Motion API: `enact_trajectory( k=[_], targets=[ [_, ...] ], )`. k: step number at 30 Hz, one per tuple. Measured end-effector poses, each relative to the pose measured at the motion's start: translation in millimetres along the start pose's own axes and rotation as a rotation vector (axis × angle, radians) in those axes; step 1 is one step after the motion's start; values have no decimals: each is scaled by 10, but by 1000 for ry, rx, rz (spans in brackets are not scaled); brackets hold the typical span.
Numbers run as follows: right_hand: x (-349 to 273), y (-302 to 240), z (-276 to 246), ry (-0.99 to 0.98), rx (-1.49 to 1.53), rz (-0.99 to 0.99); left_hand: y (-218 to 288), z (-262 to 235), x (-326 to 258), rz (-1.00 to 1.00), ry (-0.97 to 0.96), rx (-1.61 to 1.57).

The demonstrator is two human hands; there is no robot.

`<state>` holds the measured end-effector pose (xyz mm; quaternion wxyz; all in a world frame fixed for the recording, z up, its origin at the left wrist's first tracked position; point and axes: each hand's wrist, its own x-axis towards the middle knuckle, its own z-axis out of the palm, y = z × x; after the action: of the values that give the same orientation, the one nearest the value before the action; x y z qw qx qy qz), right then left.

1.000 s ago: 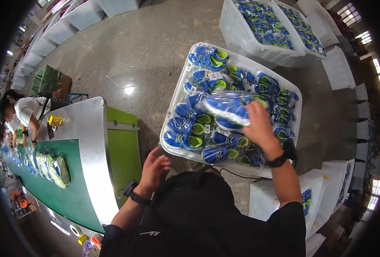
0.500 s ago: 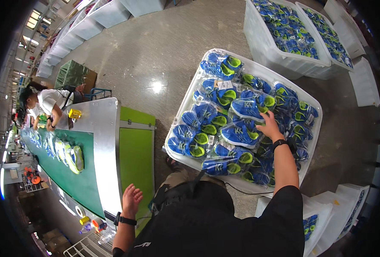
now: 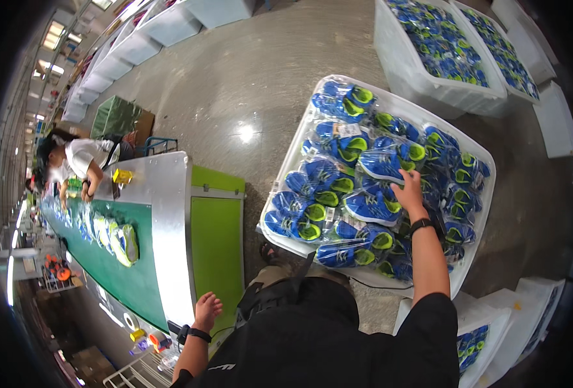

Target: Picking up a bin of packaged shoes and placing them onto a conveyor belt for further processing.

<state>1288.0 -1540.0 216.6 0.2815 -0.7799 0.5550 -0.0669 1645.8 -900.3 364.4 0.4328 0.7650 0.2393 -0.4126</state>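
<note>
My right hand (image 3: 411, 193) reaches into a white bin (image 3: 485, 223) of blue and lime-green sneakers in clear plastic bags. Its thumb and fingers close at the heel end of a bagged pair of sneakers (image 3: 371, 205) on top of the pile. Whether they grip the shoe itself or only the plastic is hard to see. Other bagged sneakers (image 3: 293, 213) lie around that pair in rows. My left hand (image 3: 207, 310) hangs beside the green-sided conveyor table, its fingers loosely bent and apart, with nothing in them.
On the left, a conveyor belt (image 3: 145, 275) carries several bagged sneakers (image 3: 125, 242); a person (image 3: 83, 158) works at its far side. A yellow tape dispenser (image 3: 123, 176) sits on the metal edge. Large white bins of sneakers (image 3: 438, 84) stand at the far right, others (image 3: 487, 330) at the near right.
The whole view has shifted slightly to the right. My right hand stays at the same bagged sneakers, and my left hand still hangs beside the conveyor table.
</note>
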Motion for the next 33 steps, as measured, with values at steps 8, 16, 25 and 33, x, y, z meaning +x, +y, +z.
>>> enact_trajectory(
  k=[8, 16, 25, 33],
  targets=[
    [-713, -423, 415, 197, 265, -103, 100, -647, 527, 126, -25, 184],
    [-1570, -960, 887, 128, 209, -55, 188, -2196, 1645, 124, 246, 523],
    [-2164, -3155, 1173, -101, 14, -83, 1432, -3559, 3023, 459, 700, 581],
    [-2347, -3251, 1083, -205, -93, -81, 2093, -3816, 3684, 453, 798, 658]
  ],
)
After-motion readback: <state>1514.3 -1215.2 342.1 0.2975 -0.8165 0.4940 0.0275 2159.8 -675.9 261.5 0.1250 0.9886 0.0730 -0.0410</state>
